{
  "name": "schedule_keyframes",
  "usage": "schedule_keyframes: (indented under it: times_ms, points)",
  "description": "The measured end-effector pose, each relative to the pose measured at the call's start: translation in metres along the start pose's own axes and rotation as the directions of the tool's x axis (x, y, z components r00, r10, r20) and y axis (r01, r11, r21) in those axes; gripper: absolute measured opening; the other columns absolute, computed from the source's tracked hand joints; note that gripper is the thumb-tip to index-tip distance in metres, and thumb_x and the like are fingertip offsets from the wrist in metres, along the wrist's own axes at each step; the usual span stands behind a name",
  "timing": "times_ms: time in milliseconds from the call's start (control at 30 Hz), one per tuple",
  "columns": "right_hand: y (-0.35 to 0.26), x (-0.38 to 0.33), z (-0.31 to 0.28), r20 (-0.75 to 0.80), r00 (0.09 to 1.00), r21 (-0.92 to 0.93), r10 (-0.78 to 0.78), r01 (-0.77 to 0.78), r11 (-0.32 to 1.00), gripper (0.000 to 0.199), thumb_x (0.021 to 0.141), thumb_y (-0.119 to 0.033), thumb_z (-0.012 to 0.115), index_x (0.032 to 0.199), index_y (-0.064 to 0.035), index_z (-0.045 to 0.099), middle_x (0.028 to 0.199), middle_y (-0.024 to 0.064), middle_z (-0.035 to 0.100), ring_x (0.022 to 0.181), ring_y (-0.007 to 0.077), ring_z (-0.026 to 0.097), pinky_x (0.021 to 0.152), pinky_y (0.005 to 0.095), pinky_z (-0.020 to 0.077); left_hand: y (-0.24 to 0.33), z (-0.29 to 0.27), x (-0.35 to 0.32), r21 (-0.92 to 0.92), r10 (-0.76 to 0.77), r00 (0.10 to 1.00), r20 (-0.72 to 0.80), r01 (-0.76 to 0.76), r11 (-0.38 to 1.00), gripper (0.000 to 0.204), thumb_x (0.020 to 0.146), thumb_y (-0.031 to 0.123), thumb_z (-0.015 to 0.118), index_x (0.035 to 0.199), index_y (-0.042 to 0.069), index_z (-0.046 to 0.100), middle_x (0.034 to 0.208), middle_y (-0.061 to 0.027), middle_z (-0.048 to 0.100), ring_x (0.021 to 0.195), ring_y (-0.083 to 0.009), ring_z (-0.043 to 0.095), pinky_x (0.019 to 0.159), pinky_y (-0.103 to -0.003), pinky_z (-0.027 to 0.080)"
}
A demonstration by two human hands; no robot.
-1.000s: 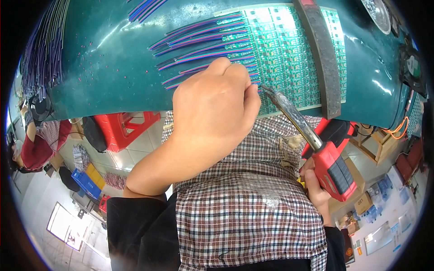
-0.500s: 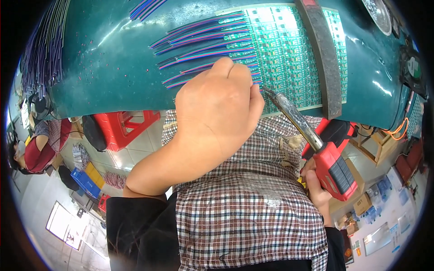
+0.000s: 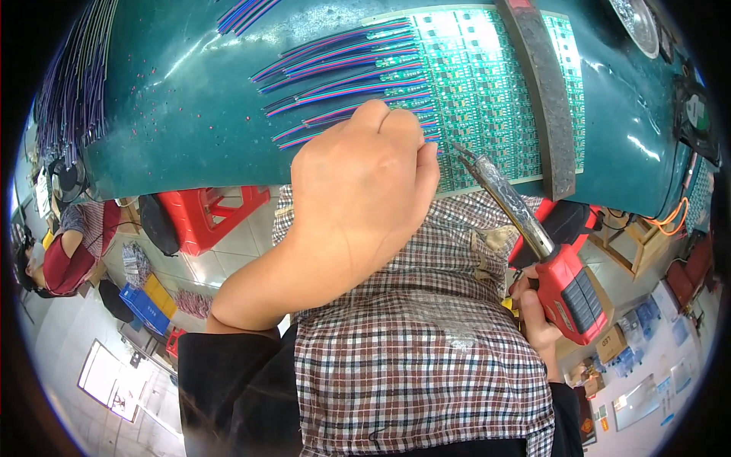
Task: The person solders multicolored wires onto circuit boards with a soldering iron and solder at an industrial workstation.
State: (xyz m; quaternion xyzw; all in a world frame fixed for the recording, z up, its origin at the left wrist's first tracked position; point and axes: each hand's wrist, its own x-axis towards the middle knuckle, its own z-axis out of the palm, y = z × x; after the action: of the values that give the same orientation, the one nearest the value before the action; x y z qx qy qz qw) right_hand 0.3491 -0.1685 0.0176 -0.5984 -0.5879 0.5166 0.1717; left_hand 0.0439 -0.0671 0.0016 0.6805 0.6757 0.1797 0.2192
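Note:
My left hand [image 3: 362, 171] is closed, knuckles up, over the near-left edge of a green circuit board panel [image 3: 487, 99]. Thin blue, red and black wires [image 3: 350, 72] fan out leftward from that edge. Coloured wire ends show beside my left thumb, and the hand seems pinched on wires; its fingertips are hidden. In my right hand [image 3: 537, 320] is a soldering iron [image 3: 518, 217] with a red and black handle. Its tip points up and left, just over the panel's near edge, a short way right of my left thumb and apart from it.
A dark, heavy bar [image 3: 542, 99] lies across the panel's right part. More wire bundles [image 3: 247, 14] lie at the back, and others [image 3: 76, 76] hang at far left. Right of the panel is a black fan-like device [image 3: 693, 114]. A red stool [image 3: 209, 217] and another person [image 3: 65, 251] are at left.
The soldering iron has shifted slightly right and down, its tip drawing away from my left thumb. My left hand has slid a little to the left.

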Motion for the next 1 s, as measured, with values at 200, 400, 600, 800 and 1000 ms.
schedule_keyframes:
  times_ms: [200,400,600,800,1000]
  points:
    - [0.006,-0.001,-0.001,0.02,0.999,-0.075,-0.031,0.032,0.997,0.021,0.097,-0.015,0.066,0.11,0.0016,0.062,0.088,0.0077,0.063,0.077,0.0169,0.058,0.074,0.0337,0.049,0.0,-0.002,0.001,-0.02,-0.008,0.999,0.035,0.009,1.0,0.02,0.083,0.018,0.078,0.08,0.005,0.063,0.081,-0.0116,0.061,0.067,-0.0323,0.067,0.058,-0.043,0.054]
    - [0.003,0.004,-0.001,0.026,0.998,-0.064,-0.058,0.06,0.996,0.013,0.095,-0.012,0.065,0.097,0.0007,0.063,0.086,0.0087,0.062,0.076,0.0177,0.058,0.071,0.0331,0.0483,-0.001,-0.002,0.002,-0.029,0.014,1.0,0.0,-0.014,0.999,0.02,0.088,0.016,0.08,0.079,0.008,0.064,0.075,-0.0047,0.063,0.056,-0.0196,0.062,0.053,-0.035,0.048]
    - [-0.003,0.007,0.0,-0.033,0.998,-0.045,0.059,-0.06,0.997,0.021,0.079,-0.01,0.081,0.099,-0.004,0.076,0.086,0.0094,0.074,0.078,0.0263,0.072,0.074,0.0377,0.0563,-0.001,0.001,0.002,-0.013,0.018,1.0,-0.006,-0.018,1.0,0.019,0.088,0.015,0.079,0.079,0.008,0.064,0.075,-0.0048,0.062,0.058,-0.0215,0.062,0.054,-0.036,0.048]
    - [-0.001,0.005,0.0,-0.058,0.998,-0.036,0.023,-0.025,0.999,0.022,0.078,-0.009,0.081,0.098,-0.0036,0.076,0.087,0.0099,0.074,0.077,0.0269,0.072,0.073,0.0377,0.0564,0.0,0.003,0.001,0.015,0.034,0.999,-0.034,-0.034,0.999,0.019,0.085,0.014,0.08,0.079,0.008,0.063,0.076,-0.0046,0.062,0.061,-0.0228,0.064,0.055,-0.037,0.049]
    - [0.003,-0.001,-0.001,-0.061,0.998,-0.146,0.012,-0.021,0.989,0.023,0.077,-0.011,0.081,0.099,-0.0045,0.076,0.09,0.0113,0.073,0.08,0.0314,0.071,0.075,0.0404,0.0564,0.0,0.005,0.0,0.027,0.044,0.997,-0.057,-0.043,0.999,0.02,0.083,0.012,0.081,0.079,0.008,0.063,0.076,-0.0044,0.063,0.061,-0.0228,0.064,0.053,-0.038,0.049]
